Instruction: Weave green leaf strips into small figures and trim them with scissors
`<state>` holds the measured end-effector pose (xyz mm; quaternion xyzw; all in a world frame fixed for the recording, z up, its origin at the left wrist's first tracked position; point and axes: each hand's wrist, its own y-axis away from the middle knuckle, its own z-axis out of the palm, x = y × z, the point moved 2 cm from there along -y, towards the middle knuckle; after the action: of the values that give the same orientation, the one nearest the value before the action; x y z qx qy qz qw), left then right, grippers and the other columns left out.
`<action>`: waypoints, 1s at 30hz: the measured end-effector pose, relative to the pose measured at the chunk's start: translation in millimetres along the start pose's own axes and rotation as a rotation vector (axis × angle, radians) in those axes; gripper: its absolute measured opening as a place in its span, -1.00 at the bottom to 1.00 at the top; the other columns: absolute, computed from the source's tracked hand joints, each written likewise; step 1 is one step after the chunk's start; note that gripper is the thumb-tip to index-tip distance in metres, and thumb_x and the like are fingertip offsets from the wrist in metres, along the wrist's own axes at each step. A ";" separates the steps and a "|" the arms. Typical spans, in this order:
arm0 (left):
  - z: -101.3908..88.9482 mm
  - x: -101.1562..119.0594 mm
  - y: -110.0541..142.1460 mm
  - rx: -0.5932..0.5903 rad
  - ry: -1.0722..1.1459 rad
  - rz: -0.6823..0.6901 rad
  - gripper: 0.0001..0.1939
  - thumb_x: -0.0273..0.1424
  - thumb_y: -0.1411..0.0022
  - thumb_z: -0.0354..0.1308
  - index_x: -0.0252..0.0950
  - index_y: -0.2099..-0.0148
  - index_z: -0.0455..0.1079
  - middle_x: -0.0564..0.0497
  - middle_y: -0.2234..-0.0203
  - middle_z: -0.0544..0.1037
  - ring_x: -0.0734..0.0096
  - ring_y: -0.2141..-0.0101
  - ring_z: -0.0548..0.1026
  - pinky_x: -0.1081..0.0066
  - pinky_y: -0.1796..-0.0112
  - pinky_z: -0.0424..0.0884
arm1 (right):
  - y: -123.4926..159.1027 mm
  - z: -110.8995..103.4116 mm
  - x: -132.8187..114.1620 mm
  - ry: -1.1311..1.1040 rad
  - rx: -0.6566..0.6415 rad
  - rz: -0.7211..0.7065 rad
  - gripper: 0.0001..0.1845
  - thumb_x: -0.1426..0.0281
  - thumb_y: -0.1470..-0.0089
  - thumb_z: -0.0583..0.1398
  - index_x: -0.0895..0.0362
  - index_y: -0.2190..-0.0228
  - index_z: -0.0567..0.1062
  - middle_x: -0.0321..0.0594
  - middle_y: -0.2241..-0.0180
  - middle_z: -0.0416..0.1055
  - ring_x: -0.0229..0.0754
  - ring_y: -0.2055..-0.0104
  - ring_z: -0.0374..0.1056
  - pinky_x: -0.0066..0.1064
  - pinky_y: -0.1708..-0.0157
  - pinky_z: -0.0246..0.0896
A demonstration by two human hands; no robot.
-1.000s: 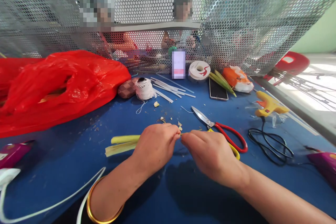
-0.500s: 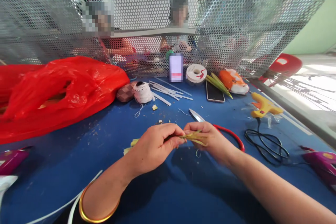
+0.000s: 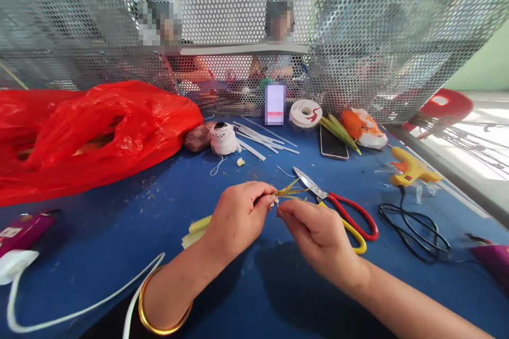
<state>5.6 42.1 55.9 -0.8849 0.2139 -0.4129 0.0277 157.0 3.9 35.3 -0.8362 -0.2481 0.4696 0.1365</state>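
The left hand [image 3: 238, 214] pinches the leaf strips [image 3: 285, 191] above the table [image 3: 95, 254]: one end is gathered, the other spreads loose. The right hand [image 3: 326, 241] is just beside, its fingers closed; I cannot tell what they hold. The scissors [image 3: 323, 196] lie unheld.

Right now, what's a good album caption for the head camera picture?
Left hand pinches thin yellowish strips, right hand close by, scissors lying on the blue table.

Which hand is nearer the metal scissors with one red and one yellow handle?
Right. The right hand is beside the scissors, overlapping the yellow handle in view; the left hand is farther left, pinching thin yellow-green strands.
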 end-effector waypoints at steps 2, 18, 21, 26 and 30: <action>1.3 -0.2 1.4 0.013 -0.034 0.017 -0.81 -0.50 -0.24 0.07 -0.24 0.24 0.52 0.06 0.32 0.64 0.38 0.28 0.56 0.43 0.24 0.39 | -0.2 0.8 -0.2 0.024 -0.014 -0.024 -0.81 0.53 -0.22 0.04 0.13 0.38 0.40 -0.30 0.54 0.36 -0.32 0.55 0.20 -0.52 0.52 0.11; 3.4 0.3 3.8 -0.244 -0.274 0.075 -0.78 -0.43 -0.29 0.03 -0.21 0.22 0.53 0.02 0.36 0.60 0.29 0.30 0.53 0.38 0.33 0.29 | -1.3 -14.0 5.4 0.475 0.020 -0.160 -0.73 0.41 -0.27 0.05 0.18 0.39 0.51 -0.22 0.52 0.37 -0.25 0.54 0.26 -0.42 0.55 0.02; 2.7 2.9 4.2 -0.378 -0.196 0.106 -0.81 -0.43 -0.27 0.07 -0.21 0.23 0.53 0.03 0.34 0.61 0.31 0.29 0.53 0.39 0.29 0.30 | -9.1 -22.9 15.8 0.224 -0.023 0.047 -0.78 0.39 -0.21 0.12 0.15 0.43 0.50 -0.25 0.50 0.38 -0.26 0.47 0.26 -0.44 0.48 0.06; -4.9 7.4 0.0 -0.444 0.066 0.009 -0.86 -0.43 -0.23 0.12 -0.24 0.30 0.52 0.08 0.44 0.57 0.45 0.40 0.47 0.47 0.34 0.30 | -14.9 -22.3 38.4 -0.512 -0.217 0.667 -0.74 0.23 -0.01 0.25 0.14 0.55 0.44 -0.41 0.64 0.20 -0.39 0.63 -0.05 -0.48 0.63 -0.16; -6.8 4.8 -2.4 -0.387 0.319 -0.195 -0.85 -0.38 -0.23 0.08 -0.28 0.29 0.46 0.10 0.53 0.48 0.51 0.51 0.39 0.51 0.44 0.31 | -12.4 -8.9 38.2 -0.774 -0.267 0.828 -0.68 0.15 0.09 0.29 0.15 0.52 0.42 -0.50 0.70 0.04 -0.42 0.67 -0.23 -0.48 0.67 -0.36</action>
<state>4.1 43.3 64.3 -0.8139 0.2042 -0.4992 -0.2160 177.7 35.1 18.2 -0.6410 0.0107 0.7201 -0.2656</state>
